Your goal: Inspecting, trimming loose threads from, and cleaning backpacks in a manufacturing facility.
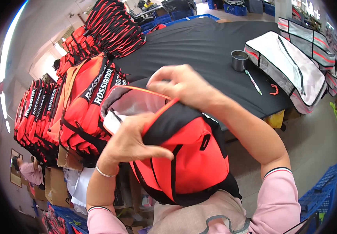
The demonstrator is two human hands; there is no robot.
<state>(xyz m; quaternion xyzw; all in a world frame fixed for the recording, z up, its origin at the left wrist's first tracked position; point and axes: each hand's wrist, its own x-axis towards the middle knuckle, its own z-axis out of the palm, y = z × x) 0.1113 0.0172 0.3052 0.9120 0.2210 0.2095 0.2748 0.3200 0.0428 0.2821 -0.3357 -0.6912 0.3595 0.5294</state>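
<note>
A red and black backpack (199, 167) stands upright against my body, its top unzipped. The opening shows a silvery grey lining (141, 100) and something white inside. My left hand (127, 138) lies over the near left side of the opening. Its thumb stretches out across the black top panel; its other fingers are partly hidden in the bag. Beyond the far right rim, my right hand (180, 84) hovers with bent, slightly blurred fingers, its heel close to the orange-edged rim. Nothing shows in its fingers.
A black-covered table (192, 43) holds a metal cup (239, 60), a toothbrush (253, 82) and an orange cord scrap (274, 89). Grey-white bags (283, 66) lie at right. Red and black bags (82, 101) are stacked at left, cardboard boxes (56, 187) below. A blue crate (324, 187) stands lower right.
</note>
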